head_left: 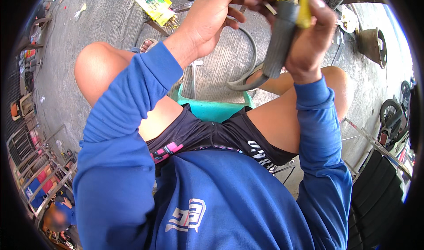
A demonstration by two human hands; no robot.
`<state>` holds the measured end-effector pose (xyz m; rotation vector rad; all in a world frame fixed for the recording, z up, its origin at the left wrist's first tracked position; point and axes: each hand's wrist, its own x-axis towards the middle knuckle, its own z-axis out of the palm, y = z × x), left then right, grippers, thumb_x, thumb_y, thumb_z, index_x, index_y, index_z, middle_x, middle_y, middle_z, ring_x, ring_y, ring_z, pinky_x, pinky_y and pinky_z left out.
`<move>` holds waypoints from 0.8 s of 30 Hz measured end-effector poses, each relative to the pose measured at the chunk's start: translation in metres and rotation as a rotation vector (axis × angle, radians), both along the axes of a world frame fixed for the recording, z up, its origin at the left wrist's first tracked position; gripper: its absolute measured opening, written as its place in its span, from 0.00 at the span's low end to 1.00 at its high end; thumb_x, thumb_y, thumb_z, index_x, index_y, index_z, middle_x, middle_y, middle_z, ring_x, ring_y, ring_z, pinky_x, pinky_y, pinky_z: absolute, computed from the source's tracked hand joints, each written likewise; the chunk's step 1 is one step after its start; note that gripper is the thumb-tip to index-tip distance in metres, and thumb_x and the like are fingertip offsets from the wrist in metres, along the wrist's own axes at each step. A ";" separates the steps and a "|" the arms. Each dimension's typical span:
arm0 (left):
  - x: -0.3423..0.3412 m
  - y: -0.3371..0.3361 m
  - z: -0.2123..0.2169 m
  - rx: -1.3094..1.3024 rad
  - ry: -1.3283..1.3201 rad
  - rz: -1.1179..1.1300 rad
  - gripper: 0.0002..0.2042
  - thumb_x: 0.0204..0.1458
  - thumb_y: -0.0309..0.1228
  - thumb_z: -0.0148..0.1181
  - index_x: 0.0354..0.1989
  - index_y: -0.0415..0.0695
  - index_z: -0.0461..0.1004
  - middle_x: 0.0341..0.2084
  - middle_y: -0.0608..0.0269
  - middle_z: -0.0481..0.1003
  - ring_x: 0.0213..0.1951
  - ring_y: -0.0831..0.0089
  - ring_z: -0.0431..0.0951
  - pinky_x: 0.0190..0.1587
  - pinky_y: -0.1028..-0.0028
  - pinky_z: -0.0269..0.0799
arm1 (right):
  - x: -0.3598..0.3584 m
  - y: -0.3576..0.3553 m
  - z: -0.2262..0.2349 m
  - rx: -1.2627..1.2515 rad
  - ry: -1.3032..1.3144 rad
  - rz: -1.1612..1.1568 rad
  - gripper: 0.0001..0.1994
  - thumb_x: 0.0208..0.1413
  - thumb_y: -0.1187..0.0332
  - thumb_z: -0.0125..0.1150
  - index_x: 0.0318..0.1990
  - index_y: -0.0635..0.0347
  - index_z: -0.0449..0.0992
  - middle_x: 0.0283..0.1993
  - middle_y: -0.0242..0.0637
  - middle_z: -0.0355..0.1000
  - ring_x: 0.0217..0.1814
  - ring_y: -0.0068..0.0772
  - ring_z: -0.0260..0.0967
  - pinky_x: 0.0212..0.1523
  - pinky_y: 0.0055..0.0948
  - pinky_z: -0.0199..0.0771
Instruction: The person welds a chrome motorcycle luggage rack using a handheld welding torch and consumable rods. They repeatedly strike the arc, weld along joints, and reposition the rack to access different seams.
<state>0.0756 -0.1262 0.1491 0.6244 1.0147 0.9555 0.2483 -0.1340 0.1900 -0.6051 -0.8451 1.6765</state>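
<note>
My right hand grips a tool with a grey handle and yellow body, held up at the top of the view. My left hand reaches across to it, its fingers pinching a thin metal rod or small part by the tool's head. Both arms wear blue long sleeves. I sit on a teal plastic stool with bare knees apart; the tool's upper end is cut off by the frame edge.
A yellow packet of thin rods lies on the concrete floor ahead. A grey sandal is on my foot. Metal frames stand at left, a bucket and a motorcycle at right. Another person sits at lower left.
</note>
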 end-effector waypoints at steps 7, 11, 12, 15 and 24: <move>-0.032 -0.022 -0.041 0.000 0.078 0.147 0.13 0.71 0.40 0.53 0.49 0.45 0.78 0.39 0.65 0.80 0.40 0.71 0.80 0.45 0.67 0.75 | -0.032 -0.009 -0.027 -0.002 -0.258 0.151 0.43 0.62 0.54 0.61 0.76 0.54 0.41 0.55 0.50 0.75 0.54 0.43 0.79 0.52 0.44 0.83; -0.051 -0.034 -0.067 -0.055 0.378 0.087 0.16 0.73 0.42 0.53 0.55 0.44 0.77 0.40 0.63 0.82 0.31 0.72 0.83 0.40 0.71 0.75 | -0.023 -0.002 -0.002 0.014 -0.702 0.048 0.41 0.62 0.56 0.59 0.75 0.54 0.42 0.49 0.47 0.73 0.41 0.41 0.81 0.34 0.34 0.86; -0.054 -0.037 -0.074 -0.112 0.433 0.035 0.15 0.73 0.41 0.53 0.55 0.43 0.77 0.39 0.62 0.82 0.29 0.72 0.84 0.38 0.71 0.75 | -0.020 0.002 0.001 -0.007 -0.753 0.044 0.40 0.62 0.56 0.60 0.75 0.56 0.44 0.48 0.46 0.72 0.36 0.38 0.80 0.31 0.31 0.83; -0.055 -0.042 -0.091 -0.145 0.444 -0.073 0.16 0.74 0.41 0.51 0.57 0.41 0.72 0.37 0.58 0.83 0.27 0.71 0.85 0.32 0.73 0.75 | -0.016 0.013 -0.003 -0.018 -0.971 0.018 0.41 0.61 0.56 0.67 0.73 0.62 0.49 0.48 0.45 0.70 0.29 0.31 0.76 0.27 0.26 0.79; -0.044 -0.046 -0.117 -0.127 0.531 -0.149 0.15 0.75 0.36 0.46 0.54 0.35 0.71 0.29 0.54 0.84 0.23 0.69 0.84 0.27 0.70 0.77 | -0.037 -0.017 -0.081 0.244 -1.328 -0.089 0.56 0.40 0.48 0.88 0.70 0.63 0.56 0.45 0.44 0.75 0.45 0.34 0.78 0.47 0.35 0.83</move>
